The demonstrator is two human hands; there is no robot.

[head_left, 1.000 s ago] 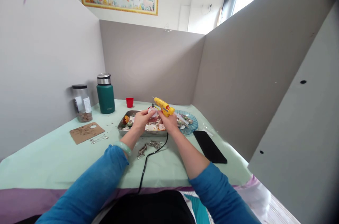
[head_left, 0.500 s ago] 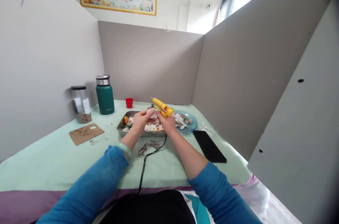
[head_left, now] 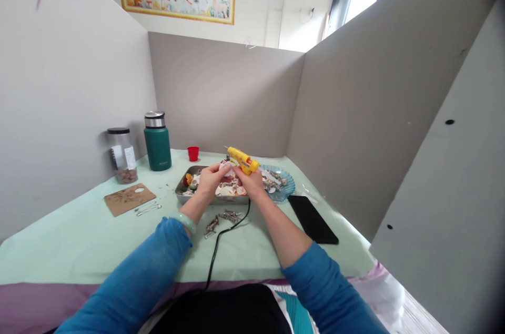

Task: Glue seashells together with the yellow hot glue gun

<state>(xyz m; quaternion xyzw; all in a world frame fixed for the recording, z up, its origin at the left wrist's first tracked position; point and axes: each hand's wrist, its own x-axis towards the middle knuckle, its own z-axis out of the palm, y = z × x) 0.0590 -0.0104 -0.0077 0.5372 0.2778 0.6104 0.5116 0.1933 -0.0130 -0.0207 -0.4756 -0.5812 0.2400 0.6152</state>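
My right hand [head_left: 250,180] is closed around a yellow glue gun [head_left: 241,159], whose nozzle points up and to the left. A black cord [head_left: 221,236] runs from below that hand toward the table's front edge. My left hand [head_left: 210,181] pinches a small white piece [head_left: 225,168] close to the right fingers; its exact kind is too small to make out. Both hands are over a metal tray [head_left: 232,200] filled with small white and coloured pieces. Just right of the glue gun sits a blue plate [head_left: 291,186] of small metallic-looking items, partly hidden by my right hand.
Metal pins [head_left: 212,224] lie before the tray. A black phone-like slab [head_left: 313,219] rests at right. On the left are brown card [head_left: 129,199], safety pins [head_left: 148,209], a lidded jar [head_left: 122,158] and a green bottle [head_left: 158,147]. A red cup [head_left: 193,153] stands behind; partitions [head_left: 229,97] enclose the table.
The view has shifted slightly. Both hands stay almost in place, still holding the glue gun and the small white piece.
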